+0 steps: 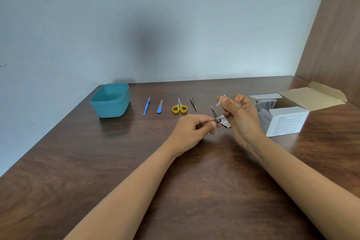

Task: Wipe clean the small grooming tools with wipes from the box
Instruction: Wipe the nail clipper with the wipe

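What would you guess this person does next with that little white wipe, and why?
Probably bring the small white wipe, pinched in the right hand, down onto the silver metal nail clipper that the left hand holds with its lever raised. The two are apart, so the clipper is not being wiped yet.

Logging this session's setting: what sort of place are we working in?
Likely a plain indoor desk nook: a wood-grain table against a bare pale wall, a wooden side panel, and grooming tools lined up between a teal tub and a cardboard box.
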